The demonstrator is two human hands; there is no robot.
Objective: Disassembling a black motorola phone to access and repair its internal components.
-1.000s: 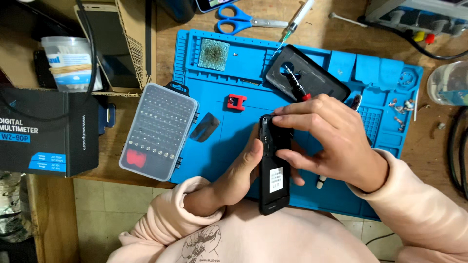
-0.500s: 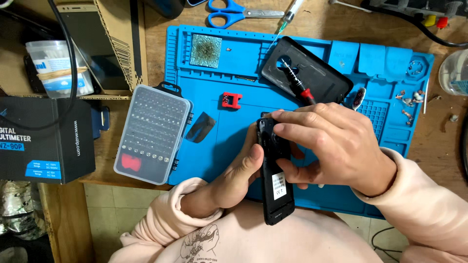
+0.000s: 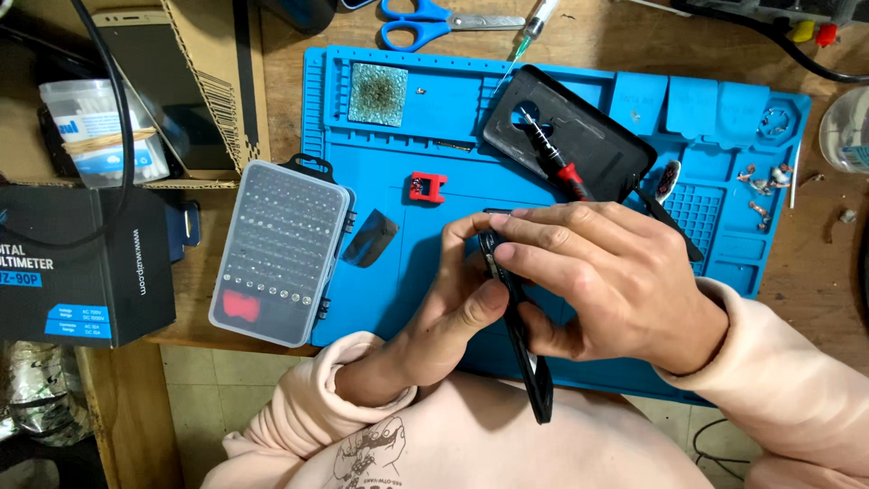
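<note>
At lower centre of the frame, the left hand [image 3: 453,303] cradles a slim black phone body [image 3: 523,344] turned edge-on, long axis running top to bottom; the right hand [image 3: 602,272] clamps its upper end from the right, above the blue silicone work mat [image 3: 380,281].

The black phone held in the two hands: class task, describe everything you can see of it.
The black phone is a slim dark slab seen almost edge-on, running from the fingertips down toward the person's chest above the blue mat. The left hand cups it from the left, and the right hand covers its upper end from the right, hiding that part. Its lower end juts free.
</note>
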